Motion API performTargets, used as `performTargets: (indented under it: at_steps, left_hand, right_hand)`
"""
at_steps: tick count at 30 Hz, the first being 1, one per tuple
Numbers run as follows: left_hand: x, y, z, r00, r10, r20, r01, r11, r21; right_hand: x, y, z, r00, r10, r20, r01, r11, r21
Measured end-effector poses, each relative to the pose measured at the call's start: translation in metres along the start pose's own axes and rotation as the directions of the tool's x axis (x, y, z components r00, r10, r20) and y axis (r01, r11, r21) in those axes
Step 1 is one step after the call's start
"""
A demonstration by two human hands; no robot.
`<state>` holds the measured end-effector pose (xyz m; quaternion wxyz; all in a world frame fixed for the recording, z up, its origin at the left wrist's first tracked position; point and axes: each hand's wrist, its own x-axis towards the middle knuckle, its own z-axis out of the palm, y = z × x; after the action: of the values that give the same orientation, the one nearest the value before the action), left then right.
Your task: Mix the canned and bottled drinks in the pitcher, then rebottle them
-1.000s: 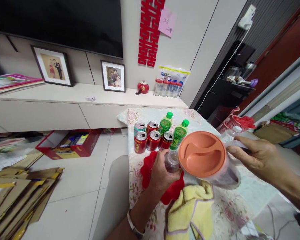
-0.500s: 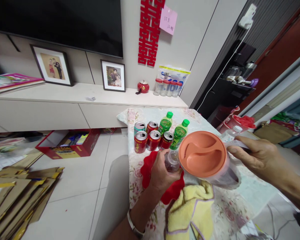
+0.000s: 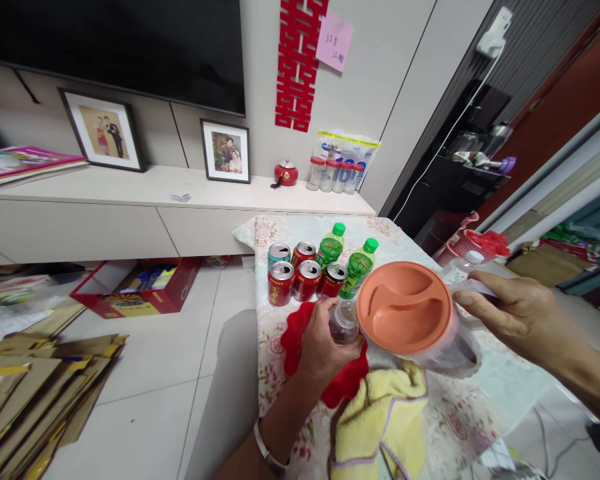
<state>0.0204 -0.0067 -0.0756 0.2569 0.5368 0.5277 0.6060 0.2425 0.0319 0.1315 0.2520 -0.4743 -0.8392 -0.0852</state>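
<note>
Head view: above the table (image 3: 517,381), I watch one orange-lidded jug (image 3: 413,317), held by the right hand (image 3: 523,313), its long axis leaning left. Its top is just beside one clear container (image 3: 344,327), which the left hand (image 3: 325,350) grasps. Toward the far edge stand two green bottles (image 3: 361,270); near the left edge, five cans (image 3: 307,283).

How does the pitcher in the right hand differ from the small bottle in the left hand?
The pitcher is much bigger than the bottle. The pitcher has an orange lid, while the bottle shows no cap. The right hand holds the pitcher by its handle, whereas the left hand grips the bottle around its body. Both look see-through, with something dark inside.
</note>
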Motion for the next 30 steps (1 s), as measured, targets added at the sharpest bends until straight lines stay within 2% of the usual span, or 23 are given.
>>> performTargets:
  at_steps: [3,6,12,21,30]
  left_hand:
    - [0.0002,0.0005,0.0000,1.000,0.001,-0.007,-0.001,1.000,-0.004]
    - [0.0000,0.0005,0.0004,1.000,-0.001,-0.012,0.001,1.000,-0.002]
    - [-0.0004,-0.0011,0.0013,1.000,-0.003,-0.009,0.003,1.000,-0.009]
    - [-0.0004,0.0000,0.0009,1.000,-0.005,0.002,0.005,1.000,-0.001]
    - [-0.0006,-0.0019,0.0011,1.000,0.004,-0.007,-0.004,1.000,-0.012]
  right_hand:
    - [-0.0004,0.0027,0.0000,0.999,-0.048,0.007,0.048,0.998,0.051]
    - [-0.0010,0.0038,0.0000,0.999,-0.037,0.002,0.037,0.997,0.063]
    - [-0.0037,0.0082,0.0012,0.999,-0.022,0.026,0.021,0.999,0.047]
    - [-0.0055,0.0101,0.0009,0.997,-0.064,0.039,0.064,0.998,0.001]
    - [-0.0040,0.0098,0.0028,0.999,-0.045,0.016,0.045,0.999,0.005]
